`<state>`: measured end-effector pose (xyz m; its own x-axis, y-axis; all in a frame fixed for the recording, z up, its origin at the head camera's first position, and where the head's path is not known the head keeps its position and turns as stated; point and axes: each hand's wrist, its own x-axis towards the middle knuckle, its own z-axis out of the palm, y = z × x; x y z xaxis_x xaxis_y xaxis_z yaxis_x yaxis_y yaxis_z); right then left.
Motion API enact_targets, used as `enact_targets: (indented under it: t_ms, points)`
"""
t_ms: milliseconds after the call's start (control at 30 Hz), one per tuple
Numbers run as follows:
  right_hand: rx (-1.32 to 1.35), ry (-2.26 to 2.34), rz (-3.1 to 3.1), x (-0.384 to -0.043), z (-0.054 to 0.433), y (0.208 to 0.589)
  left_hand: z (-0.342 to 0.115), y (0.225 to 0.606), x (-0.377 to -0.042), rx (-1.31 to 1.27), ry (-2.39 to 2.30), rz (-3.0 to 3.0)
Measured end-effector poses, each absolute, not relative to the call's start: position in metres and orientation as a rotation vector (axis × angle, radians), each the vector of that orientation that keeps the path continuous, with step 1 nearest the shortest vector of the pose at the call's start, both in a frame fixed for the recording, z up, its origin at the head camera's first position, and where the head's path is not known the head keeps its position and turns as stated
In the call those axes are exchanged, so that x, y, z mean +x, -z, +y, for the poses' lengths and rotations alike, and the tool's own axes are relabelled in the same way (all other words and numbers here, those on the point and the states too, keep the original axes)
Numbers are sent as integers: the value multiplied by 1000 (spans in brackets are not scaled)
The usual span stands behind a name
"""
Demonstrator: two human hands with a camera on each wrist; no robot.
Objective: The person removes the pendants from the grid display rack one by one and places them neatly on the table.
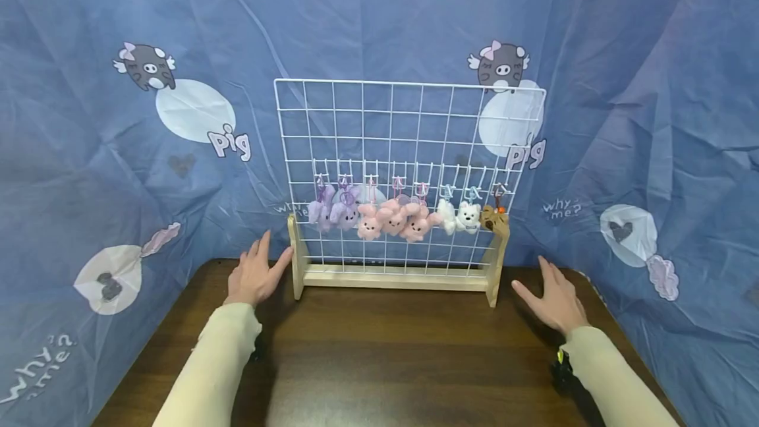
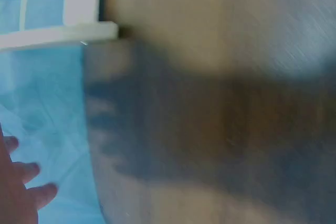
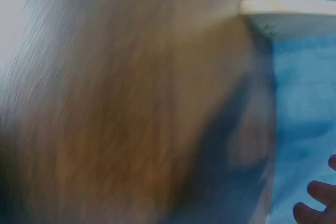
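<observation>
A white wire grid rack (image 1: 391,111) stands upright in a wooden base (image 1: 394,279) on the table. Small plush keychains hang in a row from its hooks: two purple ones (image 1: 346,211), three pink ones (image 1: 394,217), white ones including a bear (image 1: 469,217), and a brown one (image 1: 495,219) at the right end. Beside the left wooden foot, my left hand (image 1: 255,274) is held with fingers extended, thumb close to the post. My right hand (image 1: 555,298) is out past the right foot, its fingers spread and nothing in them.
The dark brown wooden table (image 1: 379,361) reaches back to a blue printed cloth (image 1: 367,18) that surrounds it behind and on both sides. Shadows of the hands and arms fall on the tabletop in both wrist views.
</observation>
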<state>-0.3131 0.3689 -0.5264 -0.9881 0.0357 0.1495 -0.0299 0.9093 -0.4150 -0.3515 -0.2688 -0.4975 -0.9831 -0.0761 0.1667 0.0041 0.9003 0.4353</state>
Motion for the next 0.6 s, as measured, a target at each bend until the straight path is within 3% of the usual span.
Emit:
enact_targets:
  t_ms: [600]
  points:
    - [100,-948,-2684,-324,325,467,-232,449,-381,47,1381,-2437]
